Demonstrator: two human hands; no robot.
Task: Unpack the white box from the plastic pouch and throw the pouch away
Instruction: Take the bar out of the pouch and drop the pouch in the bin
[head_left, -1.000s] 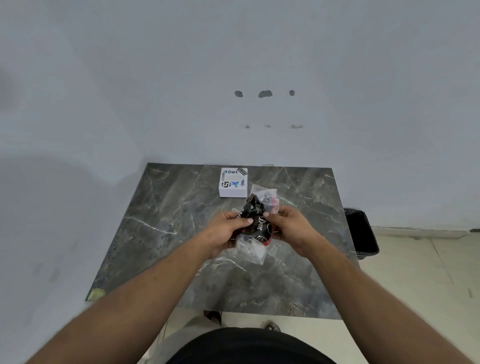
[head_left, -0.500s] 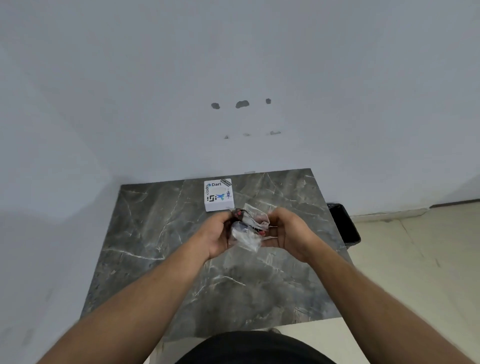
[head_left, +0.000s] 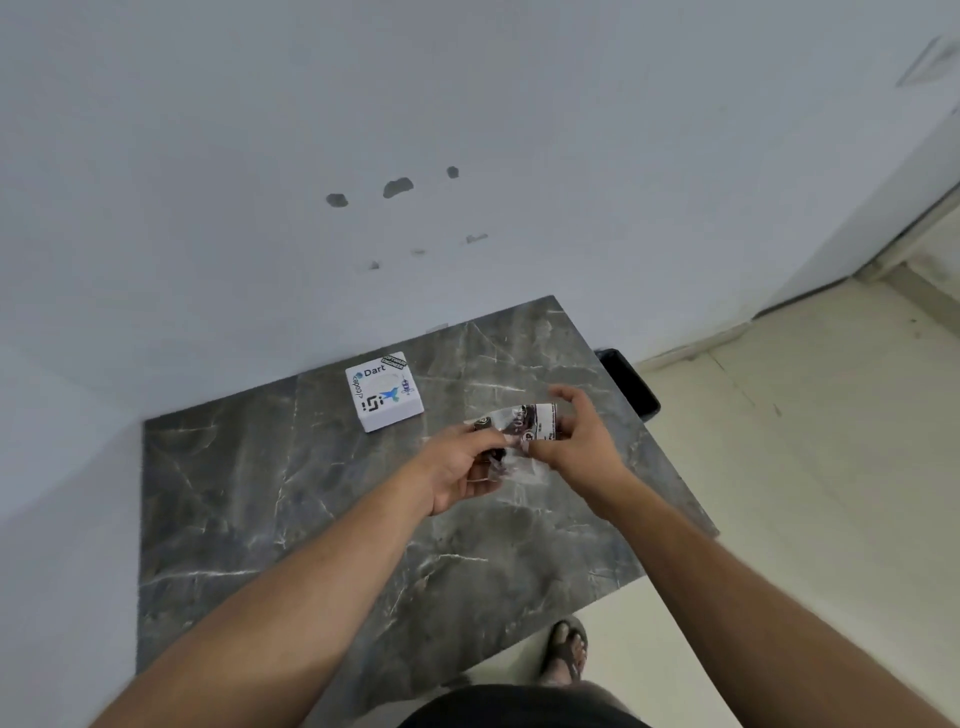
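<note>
Since half a second ago we have swung our view to the right, so the table (head_left: 249, 519) now sits lower left and the black bin (head_left: 631, 384) past its right edge shows more clearly; our hands have drifted right and pulled slightly apart, stretching the pouch between them.

We see the plastic pouch (head_left: 524, 423) as a crumpled, mostly clear film with dark printed patches and a white label strip at its right end; it looks emptied and wrinkled, held in the air above the table. Our left hand (head_left: 460, 473) pinches the pouch's left end, fingers curled in around it. Our right hand (head_left: 579, 441) grips the right end between thumb and lower fingers, while its upper fingers (head_left: 569, 395) are spread loosely above the film. The pouch spans the gap between the two hands.

We find the white box (head_left: 383, 391) lying flat on the table near the wall, behind and to the left of our left hand, well clear of both hands, its top covered with stickers including one reading "Dart"
</note>
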